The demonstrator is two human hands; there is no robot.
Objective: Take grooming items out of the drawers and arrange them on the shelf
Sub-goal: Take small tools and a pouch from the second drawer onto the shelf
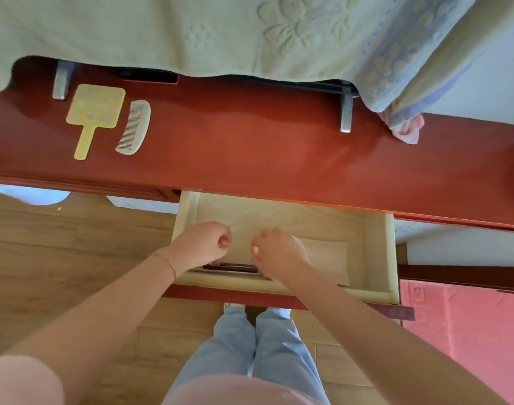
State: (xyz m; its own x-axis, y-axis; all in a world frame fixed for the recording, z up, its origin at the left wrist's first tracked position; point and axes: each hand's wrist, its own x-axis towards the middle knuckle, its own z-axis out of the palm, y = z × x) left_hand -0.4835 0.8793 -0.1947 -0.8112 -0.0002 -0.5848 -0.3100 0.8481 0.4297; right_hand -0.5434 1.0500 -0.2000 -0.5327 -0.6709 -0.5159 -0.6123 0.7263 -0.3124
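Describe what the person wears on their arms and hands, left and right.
Both forearms are bare down to the hands, with no gloves and no rings that can be made out. The left hand has a thin, fine-linked bracelet round its wrist. The right hand and its wrist carry nothing visible. A short pale pink sleeve covers the left upper arm at the frame's lower corner.

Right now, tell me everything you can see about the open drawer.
The drawer is pulled well out from under the red-brown shelf. Its inside looks like pale, light wood; its front edge is dark red like the shelf. Near the front wall lies a dark, slim item, partly hidden and not identifiable. The left hand and right hand are over the drawer, fingers curled; whether either touches anything cannot be told.
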